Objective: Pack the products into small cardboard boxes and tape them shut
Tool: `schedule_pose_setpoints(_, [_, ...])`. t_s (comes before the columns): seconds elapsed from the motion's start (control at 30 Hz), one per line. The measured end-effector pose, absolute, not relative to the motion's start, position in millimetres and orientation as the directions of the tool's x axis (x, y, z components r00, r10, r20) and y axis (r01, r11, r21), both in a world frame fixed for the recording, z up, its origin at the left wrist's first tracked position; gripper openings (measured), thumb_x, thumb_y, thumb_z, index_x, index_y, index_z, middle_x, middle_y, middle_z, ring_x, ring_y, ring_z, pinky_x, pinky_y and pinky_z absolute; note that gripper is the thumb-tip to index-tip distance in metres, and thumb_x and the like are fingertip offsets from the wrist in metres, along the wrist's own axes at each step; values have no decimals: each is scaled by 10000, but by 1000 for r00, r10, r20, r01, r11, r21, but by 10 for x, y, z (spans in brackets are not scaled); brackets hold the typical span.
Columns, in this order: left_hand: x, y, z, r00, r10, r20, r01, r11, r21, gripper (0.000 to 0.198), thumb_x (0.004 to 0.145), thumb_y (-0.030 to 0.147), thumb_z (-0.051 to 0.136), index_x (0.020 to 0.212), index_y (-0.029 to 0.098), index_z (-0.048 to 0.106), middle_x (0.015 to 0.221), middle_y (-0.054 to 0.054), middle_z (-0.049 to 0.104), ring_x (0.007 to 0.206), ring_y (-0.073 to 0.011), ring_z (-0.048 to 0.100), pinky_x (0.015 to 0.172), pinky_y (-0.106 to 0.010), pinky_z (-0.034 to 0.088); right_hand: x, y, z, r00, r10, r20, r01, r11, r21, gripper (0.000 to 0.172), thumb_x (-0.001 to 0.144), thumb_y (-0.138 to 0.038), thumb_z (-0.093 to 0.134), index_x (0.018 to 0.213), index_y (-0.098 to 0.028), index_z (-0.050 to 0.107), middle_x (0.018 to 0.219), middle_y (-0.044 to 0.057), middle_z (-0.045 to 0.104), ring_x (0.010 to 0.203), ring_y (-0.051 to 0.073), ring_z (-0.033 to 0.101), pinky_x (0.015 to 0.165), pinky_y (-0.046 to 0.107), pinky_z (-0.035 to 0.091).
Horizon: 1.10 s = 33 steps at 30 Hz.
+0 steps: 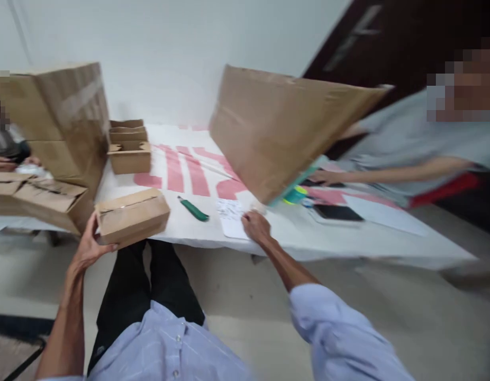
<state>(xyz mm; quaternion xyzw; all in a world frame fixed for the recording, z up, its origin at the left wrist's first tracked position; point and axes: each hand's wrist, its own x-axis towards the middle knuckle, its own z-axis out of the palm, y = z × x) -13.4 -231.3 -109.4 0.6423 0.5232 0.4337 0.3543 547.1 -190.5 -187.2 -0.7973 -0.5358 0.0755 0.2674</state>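
My left hand (89,244) grips the near left end of a small closed cardboard box (132,216) that rests on the front edge of the white table (292,235). My right hand (256,226) lies on a printed sheet of paper (231,214) near the table's front edge, fingers curled down onto it. A green utility knife (193,209) lies between the two hands. Just beyond my right hand a large brown cardboard box (277,129) stands tilted, blurred by motion.
Small open cardboard boxes (129,149) are stacked at the back left beside a tall carton (68,119). A flattened carton (34,194) lies at far left. A co-worker's arm (388,173) reaches in from the right near a dark phone (337,212) and a green tape roll (296,194).
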Motion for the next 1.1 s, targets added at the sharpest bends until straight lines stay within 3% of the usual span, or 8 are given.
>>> schedule_pose_setpoints(0.2, [-257,-2347,-1239,80,970,230,304,-243,921,1306,605,502,983,1662,274,251,1737,-240,304,1617,-445,298,1165,-605,472,5501,-1962,-1972,385,907,168,860,-287,-423,285,843,-203,498,576,-236,593,782,137,669,813,287,641,769,415,494])
schedule_pose_setpoints(0.4, [-224,-2302,-1137,87,943,322,313,-333,890,1059,653,462,953,1527,281,385,1645,-199,435,1558,-403,408,1165,-563,451,5569,-1968,-2017,362,871,333,896,-226,-382,220,832,-268,472,761,-248,680,933,168,723,886,331,651,800,468,523])
schedule_pose_setpoints(0.53, [-161,-2233,-1053,103,930,353,367,-366,855,801,649,445,932,1286,249,489,1483,-146,536,1418,-360,531,1108,-523,492,5236,-1872,-1790,247,854,458,916,-51,-399,187,849,-304,475,788,-245,642,906,145,709,885,303,643,839,443,531])
schedule_pose_setpoints(0.67, [-139,-2248,-1026,133,922,364,394,-386,834,635,658,415,913,1116,242,509,1481,-127,490,1392,-333,525,1067,-491,526,4595,-1778,-1458,35,833,552,858,258,-444,220,916,-358,503,820,-233,657,881,108,682,797,255,630,755,402,546])
schedule_pose_setpoints(0.77, [-163,-2302,-1024,163,921,353,401,-389,830,651,657,410,918,1173,249,555,1543,-126,421,1447,-347,477,1092,-510,526,4086,-1765,-1231,-102,789,606,772,447,-452,227,972,-372,541,867,-232,687,890,92,688,821,241,647,727,379,559])
schedule_pose_setpoints(0.87, [-201,-2348,-1029,201,918,342,392,-395,831,771,660,425,930,1323,281,563,1569,-122,392,1476,-364,454,1099,-522,538,3663,-1805,-1049,-213,721,659,698,584,-414,213,1007,-367,571,937,-233,721,949,97,714,905,253,677,812,414,587])
schedule_pose_setpoints(0.97, [-244,-2364,-1051,252,908,334,368,-409,835,845,674,452,936,1407,306,542,1568,-119,395,1485,-366,449,1093,-513,553,3376,-1867,-914,-309,665,681,654,668,-356,203,1027,-353,577,986,-248,746,1017,98,727,998,269,685,922,462,588])
schedule_pose_setpoints(1.1, [-305,-2372,-1089,283,904,321,366,-411,835,872,683,490,941,1434,312,536,1582,-127,380,1517,-369,411,1122,-528,538,3213,-1941,-821,-380,631,676,634,710,-307,208,1032,-347,580,964,-256,754,1032,98,725,1012,273,683,932,462,589])
